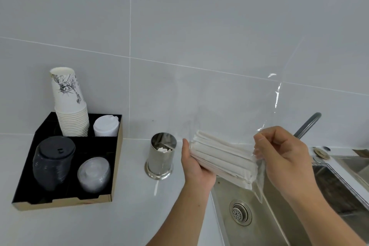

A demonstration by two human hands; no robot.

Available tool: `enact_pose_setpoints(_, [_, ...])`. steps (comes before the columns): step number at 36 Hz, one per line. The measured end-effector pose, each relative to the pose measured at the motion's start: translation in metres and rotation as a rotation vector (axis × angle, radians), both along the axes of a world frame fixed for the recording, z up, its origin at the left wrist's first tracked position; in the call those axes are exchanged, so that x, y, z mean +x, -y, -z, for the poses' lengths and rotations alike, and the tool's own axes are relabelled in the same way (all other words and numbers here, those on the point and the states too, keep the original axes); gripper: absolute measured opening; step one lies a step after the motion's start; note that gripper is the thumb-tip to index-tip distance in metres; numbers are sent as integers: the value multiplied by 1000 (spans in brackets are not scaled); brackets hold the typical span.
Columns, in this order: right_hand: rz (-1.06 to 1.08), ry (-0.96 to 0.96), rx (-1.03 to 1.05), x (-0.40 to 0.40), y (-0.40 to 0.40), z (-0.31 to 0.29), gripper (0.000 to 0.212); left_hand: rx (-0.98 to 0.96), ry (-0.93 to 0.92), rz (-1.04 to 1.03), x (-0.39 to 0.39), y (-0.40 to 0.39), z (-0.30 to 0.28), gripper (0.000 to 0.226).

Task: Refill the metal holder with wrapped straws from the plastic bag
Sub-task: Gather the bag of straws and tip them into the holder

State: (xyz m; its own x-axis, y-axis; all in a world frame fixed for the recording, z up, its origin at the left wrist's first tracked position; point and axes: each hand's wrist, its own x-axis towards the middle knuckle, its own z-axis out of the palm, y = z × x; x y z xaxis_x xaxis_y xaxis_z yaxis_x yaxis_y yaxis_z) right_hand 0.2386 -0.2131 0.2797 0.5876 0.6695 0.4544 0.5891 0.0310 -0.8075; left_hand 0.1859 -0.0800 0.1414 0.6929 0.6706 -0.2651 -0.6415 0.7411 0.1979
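Observation:
A shiny metal holder (161, 157) stands upright on the white counter, with a few white wrapped straws low inside it. Just right of it, my left hand (194, 167) cups the underside of a thick bundle of white wrapped straws (221, 157), held tilted above the sink's left edge. The bundle lies partly in a clear plastic bag (276, 106), whose film rises up and to the right. My right hand (283, 153) pinches the bag at the bundle's right end.
A black cardboard tray (116, 158) at the left holds a stack of paper cups (69, 104), white lids (106, 126), black lids (53, 162) and clear lids (93, 174). A steel sink (249, 223) with a drain lies under my hands; a grey faucet (307, 125) rises behind.

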Motion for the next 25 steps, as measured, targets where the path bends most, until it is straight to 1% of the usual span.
enact_pose_setpoints(2, [2,11,-10,0,-1,3,24,-12,-11,-2,0,-1,2,61])
enact_pose_setpoints(7, [-14,18,-14,-4,-6,7,24,-42,-15,-2,-2,-7,6,59])
enact_pose_setpoints(15, [-34,62,-49,-12,-24,9,26,-87,1,4,-7,-27,13,65])
enact_pose_setpoints(18, [-28,72,-59,-16,-32,10,23,-99,-14,10,-9,-32,13,70])
enact_pose_setpoints(20, [-20,75,-68,-19,-38,9,17,-113,-15,14,-10,-36,13,71])
enact_pose_setpoints(22, [-6,69,-82,-21,-43,8,13,-131,-17,15,-11,-37,13,70])
enact_pose_setpoints(25, [1,62,-96,-23,-50,7,13,-132,-14,15,-11,-42,15,67])
